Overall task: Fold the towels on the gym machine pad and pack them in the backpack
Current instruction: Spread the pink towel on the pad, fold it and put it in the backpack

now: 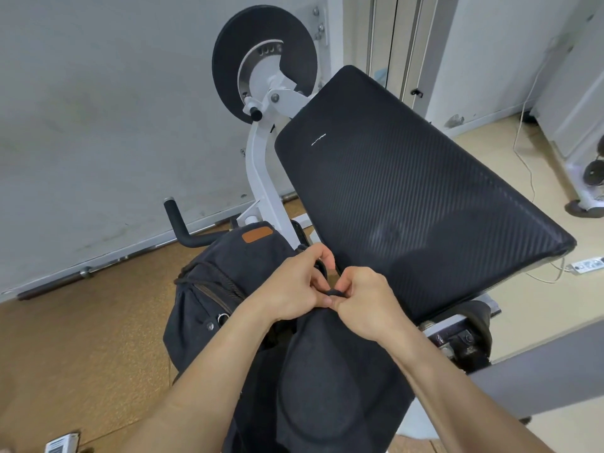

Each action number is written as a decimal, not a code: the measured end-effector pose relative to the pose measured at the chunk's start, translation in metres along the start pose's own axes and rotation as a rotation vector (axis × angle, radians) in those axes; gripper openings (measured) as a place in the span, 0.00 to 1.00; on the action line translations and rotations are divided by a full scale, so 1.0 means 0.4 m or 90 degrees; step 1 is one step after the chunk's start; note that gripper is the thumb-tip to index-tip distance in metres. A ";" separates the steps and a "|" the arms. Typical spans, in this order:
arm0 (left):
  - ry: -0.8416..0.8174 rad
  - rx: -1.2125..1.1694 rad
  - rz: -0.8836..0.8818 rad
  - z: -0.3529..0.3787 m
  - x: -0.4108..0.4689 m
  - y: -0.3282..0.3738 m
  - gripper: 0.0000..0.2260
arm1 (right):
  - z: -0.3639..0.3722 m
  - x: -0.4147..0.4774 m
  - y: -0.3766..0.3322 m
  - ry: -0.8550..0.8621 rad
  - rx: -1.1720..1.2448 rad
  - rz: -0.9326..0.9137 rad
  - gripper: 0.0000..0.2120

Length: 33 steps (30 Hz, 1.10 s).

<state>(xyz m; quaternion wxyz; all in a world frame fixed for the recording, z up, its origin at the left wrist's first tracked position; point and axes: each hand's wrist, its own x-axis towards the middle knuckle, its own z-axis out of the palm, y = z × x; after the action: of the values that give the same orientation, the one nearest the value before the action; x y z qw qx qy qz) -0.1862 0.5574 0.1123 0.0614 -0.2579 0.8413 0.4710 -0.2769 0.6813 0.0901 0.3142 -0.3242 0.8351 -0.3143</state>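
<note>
A dark backpack (209, 282) with a brown leather patch leans against the white machine frame, below the black ribbed gym machine pad (402, 197). No towel shows on the pad. Both hands meet at the backpack's top edge beside the pad. My left hand (294, 289) pinches a dark strap or cord of the backpack with curled fingers. My right hand (362, 302) grips the same dark cord end, its thumb touching my left thumb. The backpack's padded back panel (327, 380) faces up under my forearms. Its opening is hidden by my hands.
The white machine frame (261, 171) carries a round black disc (264, 63) behind the pad. A black handle (178, 223) sticks out at the left. A barbell (85, 273) lies along the grey wall. A power strip (586, 265) and cable lie on the floor at right.
</note>
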 end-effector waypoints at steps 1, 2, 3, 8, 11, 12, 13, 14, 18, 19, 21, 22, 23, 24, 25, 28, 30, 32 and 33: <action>0.011 -0.018 -0.001 0.004 -0.003 -0.001 0.21 | -0.001 -0.001 0.000 0.006 -0.011 -0.002 0.06; 0.028 -0.046 -0.004 0.012 -0.007 -0.005 0.20 | -0.007 0.003 0.000 0.001 -0.014 0.001 0.06; 0.051 -0.076 -0.007 0.023 -0.015 -0.010 0.20 | -0.015 0.008 -0.001 -0.009 -0.006 0.005 0.06; 0.299 0.012 -0.011 0.085 -0.095 -0.055 0.13 | -0.033 0.008 0.010 -0.066 -0.055 -0.050 0.05; 0.237 0.152 -0.048 0.104 -0.160 -0.104 0.08 | -0.017 -0.014 0.033 -0.055 -0.038 -0.069 0.05; 0.197 0.143 -0.056 0.113 -0.176 -0.122 0.09 | -0.011 -0.019 0.037 -0.051 -0.008 -0.062 0.05; 0.172 0.133 -0.063 0.123 -0.188 -0.142 0.10 | -0.004 -0.023 0.039 -0.044 0.018 -0.058 0.04; 0.160 0.135 -0.065 0.127 -0.193 -0.154 0.12 | 0.002 -0.027 0.040 -0.034 0.037 -0.057 0.04; 0.081 0.037 -0.117 0.112 -0.179 -0.155 0.11 | 0.005 -0.029 0.042 0.006 0.042 -0.044 0.06; 0.084 -0.001 -0.134 0.108 -0.177 -0.156 0.12 | 0.002 -0.027 0.042 0.009 0.029 -0.036 0.08; 0.098 -0.016 -0.147 0.102 -0.182 -0.165 0.12 | 0.001 -0.024 0.044 0.009 -0.007 -0.025 0.13; 0.096 -0.010 -0.146 0.100 -0.187 -0.170 0.12 | 0.002 -0.023 0.045 0.011 -0.029 -0.026 0.16; 0.096 -0.006 -0.147 0.097 -0.195 -0.171 0.11 | 0.003 -0.022 0.043 0.011 -0.054 -0.024 0.17; 0.102 -0.006 -0.153 0.094 -0.201 -0.176 0.11 | 0.004 -0.021 0.043 0.014 -0.076 -0.021 0.19; 0.120 0.018 -0.156 0.087 -0.210 -0.176 0.10 | 0.007 -0.019 0.044 0.012 -0.089 -0.017 0.20; 0.160 0.081 -0.166 0.075 -0.244 -0.161 0.09 | 0.015 -0.012 0.051 0.000 -0.107 -0.010 0.22; 0.243 0.183 -0.162 0.088 -0.270 -0.151 0.09 | 0.022 -0.010 0.057 -0.003 -0.100 -0.003 0.23; 0.377 0.380 -0.136 0.113 -0.283 -0.146 0.09 | 0.031 -0.012 0.054 0.008 -0.096 -0.001 0.23; 0.434 0.427 -0.131 0.133 -0.281 -0.148 0.09 | 0.035 -0.015 0.052 0.016 -0.102 -0.011 0.22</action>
<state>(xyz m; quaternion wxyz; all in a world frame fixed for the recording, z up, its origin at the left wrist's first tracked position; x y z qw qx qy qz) -0.0679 0.6185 0.0770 -0.0913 -0.4455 0.8890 0.0546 -0.2703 0.6935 0.0681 0.2743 -0.3518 0.8584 -0.2531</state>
